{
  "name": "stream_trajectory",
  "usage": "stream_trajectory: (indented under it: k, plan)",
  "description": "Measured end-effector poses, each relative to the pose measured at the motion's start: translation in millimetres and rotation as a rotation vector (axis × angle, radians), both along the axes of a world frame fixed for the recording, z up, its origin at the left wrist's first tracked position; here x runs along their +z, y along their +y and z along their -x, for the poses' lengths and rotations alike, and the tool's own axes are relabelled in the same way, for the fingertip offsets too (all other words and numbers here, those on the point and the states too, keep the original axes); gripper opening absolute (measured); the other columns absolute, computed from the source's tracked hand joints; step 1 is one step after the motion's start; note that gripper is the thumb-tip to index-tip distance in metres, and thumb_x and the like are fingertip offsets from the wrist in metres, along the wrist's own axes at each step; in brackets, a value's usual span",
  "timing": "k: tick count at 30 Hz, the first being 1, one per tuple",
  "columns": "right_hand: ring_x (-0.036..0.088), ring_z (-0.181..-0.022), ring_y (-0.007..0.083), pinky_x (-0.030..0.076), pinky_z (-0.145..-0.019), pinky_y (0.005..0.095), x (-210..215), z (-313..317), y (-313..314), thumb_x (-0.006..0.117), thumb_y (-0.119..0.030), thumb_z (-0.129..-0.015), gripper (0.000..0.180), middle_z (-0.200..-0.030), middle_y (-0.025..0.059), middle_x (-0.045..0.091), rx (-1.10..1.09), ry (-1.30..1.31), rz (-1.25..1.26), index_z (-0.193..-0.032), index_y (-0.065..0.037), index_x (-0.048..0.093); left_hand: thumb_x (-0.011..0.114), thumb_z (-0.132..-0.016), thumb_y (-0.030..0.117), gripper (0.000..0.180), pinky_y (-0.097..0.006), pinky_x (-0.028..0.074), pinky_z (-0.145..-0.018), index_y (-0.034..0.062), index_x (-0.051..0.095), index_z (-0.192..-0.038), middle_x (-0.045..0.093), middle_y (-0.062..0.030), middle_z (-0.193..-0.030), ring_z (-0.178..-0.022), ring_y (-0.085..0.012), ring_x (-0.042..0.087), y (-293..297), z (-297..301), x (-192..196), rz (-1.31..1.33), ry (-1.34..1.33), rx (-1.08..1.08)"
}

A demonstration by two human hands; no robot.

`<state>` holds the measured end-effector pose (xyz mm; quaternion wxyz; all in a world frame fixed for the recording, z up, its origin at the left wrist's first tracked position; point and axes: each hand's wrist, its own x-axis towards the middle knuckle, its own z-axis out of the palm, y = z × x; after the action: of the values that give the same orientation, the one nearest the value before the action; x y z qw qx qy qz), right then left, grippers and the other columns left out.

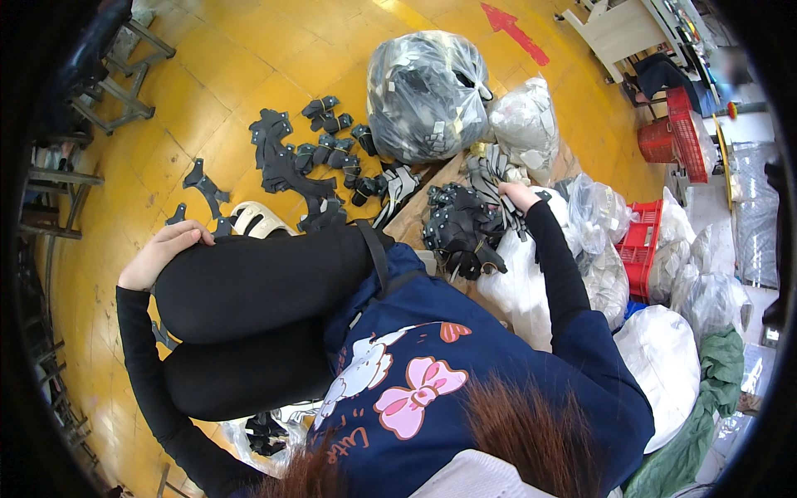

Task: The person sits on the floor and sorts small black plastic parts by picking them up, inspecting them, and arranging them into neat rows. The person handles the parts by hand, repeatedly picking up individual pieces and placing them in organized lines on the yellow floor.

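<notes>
My left hand (168, 249) lies over my black-clad knee, its fingers stretched out and nothing visible in it. Off to the right, my right hand (520, 197) is closed at a bunch of grey strips (488, 164); its fingertips are partly hidden among them. Just left of that hand sits a heap of black pieces with small fittings (459, 222). Beyond my knees, rubber-banded bundles of black pieces (330, 153) and a stack of flat black pieces (278, 158) lie on the yellow floor. A few loose black pieces (206, 183) are nearer my left hand.
A large stuffed clear bag (427, 95) and a smaller whitish bag (527, 124) stand ahead. White sacks (660, 365), clear bags (598, 212) and red crates (641, 249) crowd the right. A cream clog (259, 219) shows by my knee. Metal-legged stands (124, 91) line the left.
</notes>
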<state>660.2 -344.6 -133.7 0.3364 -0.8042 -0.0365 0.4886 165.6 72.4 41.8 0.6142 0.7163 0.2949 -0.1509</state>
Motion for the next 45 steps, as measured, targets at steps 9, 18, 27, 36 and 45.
stream_trajectory:
  k: [9,18,27,36,45]
  plan:
    - [0.06,-0.057,0.0113,0.047,-0.047,0.021,58,34,54,0.044,-0.027,-0.097,0.034,-0.089,0.0146,0.07,-0.057,0.258,-0.29,-0.113,-0.001,0.057,0.043,-0.098,0.024,0.028,-0.024,0.037,-0.089,0.0026,0.061,-0.093,0.059,-0.0018,-0.094,-0.095,-0.0115,0.052,-3,-3,8,-0.036,-0.025,-0.042]
    - [0.063,-0.061,0.0185,0.051,-0.057,0.0302,-1,-4,-3,0.039,-0.042,-0.097,0.05,-0.09,0.0167,0.069,0.08,-0.236,-0.061,-0.105,0.003,0.06,0.043,-0.098,0.024,0.028,-0.024,0.037,-0.09,0.0023,0.06,-0.094,0.059,-0.0022,-0.094,-0.096,-0.012,0.052,-1,-2,1,0.012,-0.052,-0.029]
    - [0.065,-0.083,0.0349,0.051,-0.075,0.0464,-19,67,-33,0.038,-0.045,-0.095,0.039,-0.089,0.0155,0.067,0.62,-0.905,0.468,-0.109,-0.023,0.067,0.043,-0.098,0.024,0.027,-0.024,0.037,-0.09,0.0027,0.06,-0.094,0.058,-0.0019,-0.094,-0.096,-0.0116,0.052,-1,-1,4,0.032,-0.047,-0.008]
    - [0.065,-0.075,0.033,0.051,-0.071,0.0431,1,53,-24,0.055,-0.044,-0.085,0.041,-0.073,0.0147,0.067,0.509,-0.922,0.49,-0.073,-0.009,0.071,0.043,-0.098,0.024,0.027,-0.023,0.037,-0.089,0.0031,0.06,-0.093,0.058,-0.0011,-0.092,-0.094,-0.0108,0.051,-3,2,5,0.038,-0.016,0.008]
    - [0.065,-0.074,0.027,0.049,-0.072,0.0357,-32,1,-38,0.052,-0.053,-0.086,0.055,-0.077,0.013,0.067,0.25,-0.707,0.39,-0.091,-0.001,0.067,0.042,-0.098,0.024,0.028,-0.023,0.037,-0.089,0.0033,0.06,-0.093,0.058,-0.0011,-0.092,-0.095,-0.0108,0.051,-2,-1,4,0.011,-0.021,-0.017]
